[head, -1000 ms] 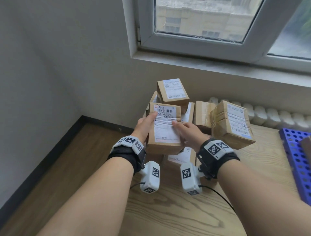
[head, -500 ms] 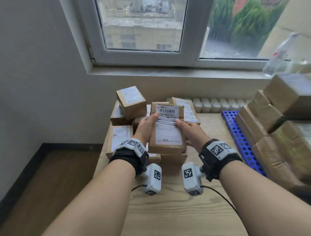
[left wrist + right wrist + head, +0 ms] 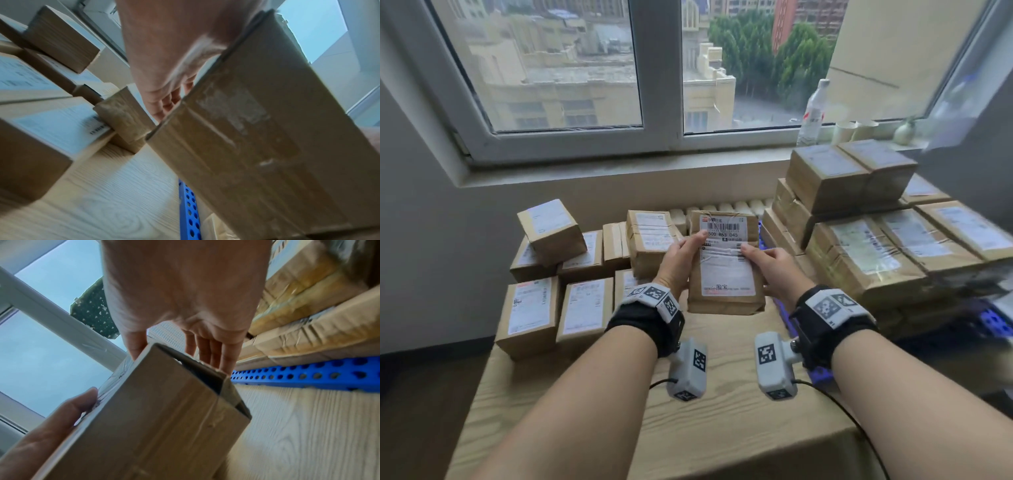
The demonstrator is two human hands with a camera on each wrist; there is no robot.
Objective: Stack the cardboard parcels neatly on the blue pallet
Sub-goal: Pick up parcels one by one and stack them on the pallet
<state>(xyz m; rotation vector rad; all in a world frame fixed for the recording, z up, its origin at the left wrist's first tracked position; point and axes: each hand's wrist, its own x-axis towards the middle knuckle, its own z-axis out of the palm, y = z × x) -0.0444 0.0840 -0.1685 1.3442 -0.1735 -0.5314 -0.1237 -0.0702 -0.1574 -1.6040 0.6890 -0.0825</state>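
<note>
Cardboard parcel [image 3: 725, 263] with a barcoded shipping label, held up off the wooden table [image 3: 619, 428] near the middle of the head view, label face toward the camera. Gripped on its left edge by the left hand [image 3: 678, 262], thumb on the label, fingers curled behind, as seen in the left wrist view [image 3: 164, 65]. Gripped on its right edge by the right hand [image 3: 774, 265], thumb on the front, fingers [image 3: 213, 352] reaching over the back edge in the right wrist view. Loose pile of parcels [image 3: 571, 274] at 9 to 11 o'clock of the held one, some lying flat on the table, one box [image 3: 551, 228] perched tilted on top. Neat stack of parcels [image 3: 876, 240] at 2 to 3 o'clock, sitting on the blue pallet [image 3: 308, 374], a perforated blue slab resting on the table, its edge showing just right of the held parcel. Window [image 3: 654, 68] at 12 o'clock, with a plastic bottle [image 3: 812, 113] and small cups [image 3: 854, 130] on the sill at 1 o'clock.
</note>
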